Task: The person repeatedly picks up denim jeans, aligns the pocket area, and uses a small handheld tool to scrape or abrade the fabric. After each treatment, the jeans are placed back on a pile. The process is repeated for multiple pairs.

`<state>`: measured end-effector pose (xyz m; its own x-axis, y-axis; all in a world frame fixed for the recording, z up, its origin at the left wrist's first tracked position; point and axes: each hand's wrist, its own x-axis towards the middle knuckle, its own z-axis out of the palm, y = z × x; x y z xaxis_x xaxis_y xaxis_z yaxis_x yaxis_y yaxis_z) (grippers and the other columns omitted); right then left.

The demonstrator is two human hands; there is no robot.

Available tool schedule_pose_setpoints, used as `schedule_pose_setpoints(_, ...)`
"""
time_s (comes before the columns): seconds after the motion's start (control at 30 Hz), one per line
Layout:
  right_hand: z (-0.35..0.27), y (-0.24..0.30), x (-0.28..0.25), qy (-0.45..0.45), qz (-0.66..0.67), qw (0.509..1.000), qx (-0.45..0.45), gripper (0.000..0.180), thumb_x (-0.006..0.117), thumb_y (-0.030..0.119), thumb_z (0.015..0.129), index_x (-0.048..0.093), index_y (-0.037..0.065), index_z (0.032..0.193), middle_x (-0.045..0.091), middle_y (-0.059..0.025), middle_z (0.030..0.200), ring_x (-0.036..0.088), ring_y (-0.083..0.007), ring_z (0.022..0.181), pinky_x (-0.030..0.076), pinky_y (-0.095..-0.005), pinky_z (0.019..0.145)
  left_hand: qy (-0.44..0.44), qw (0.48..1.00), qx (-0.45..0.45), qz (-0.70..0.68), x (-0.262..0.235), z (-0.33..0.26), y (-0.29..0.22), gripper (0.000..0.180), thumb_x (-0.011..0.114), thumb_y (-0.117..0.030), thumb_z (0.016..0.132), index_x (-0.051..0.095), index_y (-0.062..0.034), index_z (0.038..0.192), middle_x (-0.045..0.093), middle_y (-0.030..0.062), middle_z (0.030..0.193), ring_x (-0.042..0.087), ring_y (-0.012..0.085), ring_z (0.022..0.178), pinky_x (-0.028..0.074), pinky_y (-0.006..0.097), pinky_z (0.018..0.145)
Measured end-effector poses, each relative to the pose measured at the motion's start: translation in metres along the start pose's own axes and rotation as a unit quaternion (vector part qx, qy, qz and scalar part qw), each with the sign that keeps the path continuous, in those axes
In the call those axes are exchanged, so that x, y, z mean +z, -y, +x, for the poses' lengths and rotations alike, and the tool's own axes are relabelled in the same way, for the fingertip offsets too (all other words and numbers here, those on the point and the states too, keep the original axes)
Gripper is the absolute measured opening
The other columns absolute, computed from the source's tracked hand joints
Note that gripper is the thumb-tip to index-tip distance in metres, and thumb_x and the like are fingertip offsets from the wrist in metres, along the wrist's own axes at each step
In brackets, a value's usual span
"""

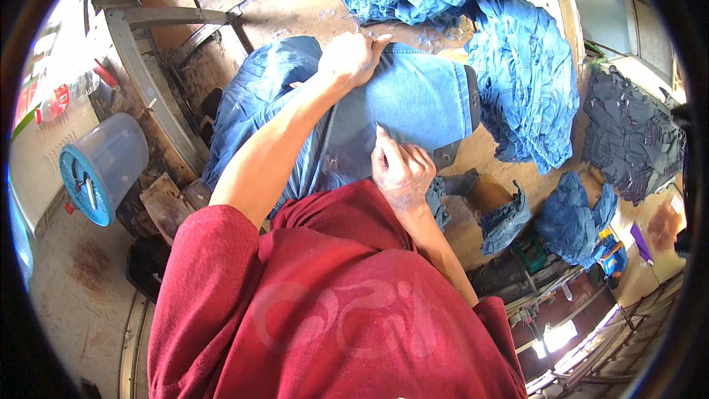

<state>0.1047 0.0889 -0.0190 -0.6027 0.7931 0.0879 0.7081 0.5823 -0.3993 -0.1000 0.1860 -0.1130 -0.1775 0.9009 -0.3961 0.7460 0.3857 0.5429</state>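
Note:
A pair of light blue jeans [413, 96] lies stretched over a form on the brown worktable [303, 7]. My left hand [354, 55] reaches out over it and grips the denim at the far edge, fingers curled. Closer to my body, my right hand [402, 170] is closed around a small pale pointed tool [379, 130]. Its tip rests on the jeans leg, but the tool is too small to tell what kind it is. My red shirt hides the near part of the jeans.
Heaps of blue denim [524, 74] cover the table's far and right side, with a dark denim pile [631, 137] further right. A pale blue bucket [103, 166] and a plastic bottle [66, 96] stand at the left beside a metal frame [148, 74].

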Motion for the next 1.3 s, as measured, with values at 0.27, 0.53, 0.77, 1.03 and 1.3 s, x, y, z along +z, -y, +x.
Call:
schedule_pose_setpoints(0.27,-0.018,0.007,-0.015,-0.044,0.068,0.996,0.039,0.026,0.078,0.001,0.083,0.079,0.005,0.109,0.072,-0.0088,0.072,0.071,-0.0257,0.061,0.056,-0.0355,0.060,-0.006,1.000,0.006,-0.008,0.003,0.001,0.002,0.075,0.037,-0.061,0.109,0.080,-0.0018,0.089,0.074,0.0253,0.080,0.075,0.0431,0.081,0.060,0.050,0.077)
schedule_pose_setpoints(0.53,0.005,0.002,-0.002,-0.033,0.012,0.999,-0.001,0.027,0.078,0.003,0.083,0.079,0.008,0.110,0.070,-0.0043,0.070,0.065,-0.0213,0.054,0.053,-0.0339,0.057,0.003,1.000,-0.004,0.012,0.006,0.004,0.004,0.074,0.037,-0.062,0.109,0.081,-0.0038,0.092,0.075,0.0245,0.082,0.076,0.0419,0.082,0.061,0.051,0.077)
schedule_pose_setpoints(0.77,-0.026,0.004,-0.013,-0.027,0.022,0.999,0.016,0.029,0.079,0.003,0.081,0.079,0.008,0.110,0.072,-0.0052,0.072,0.067,-0.0220,0.057,0.054,-0.0333,0.060,-0.006,1.000,-0.004,0.000,0.005,0.002,0.003,0.074,0.038,-0.061,0.109,0.080,-0.0032,0.089,0.075,0.0247,0.081,0.076,0.0416,0.080,0.061,0.051,0.076)
schedule_pose_setpoints(1.03,-0.007,-0.003,-0.004,-0.043,0.035,0.998,0.007,0.027,0.078,0.003,0.083,0.080,0.007,0.110,0.073,-0.0054,0.074,0.066,-0.0220,0.055,0.053,-0.0342,0.057,0.003,1.000,-0.013,0.016,0.001,0.002,0.000,0.074,0.038,-0.060,0.109,0.080,-0.0021,0.090,0.075,0.0241,0.081,0.076,0.0420,0.081,0.060,0.051,0.078)
schedule_pose_setpoints(1.3,-0.008,-0.004,-0.004,-0.011,0.015,1.000,0.003,0.026,0.078,0.003,0.083,0.080,0.008,0.108,0.071,-0.0046,0.072,0.064,-0.0212,0.054,0.053,-0.0340,0.057,0.008,1.000,-0.018,0.002,0.000,0.002,-0.001,0.072,0.039,-0.059,0.109,0.080,-0.0018,0.092,0.075,0.0248,0.084,0.075,0.0424,0.084,0.060,0.050,0.081)
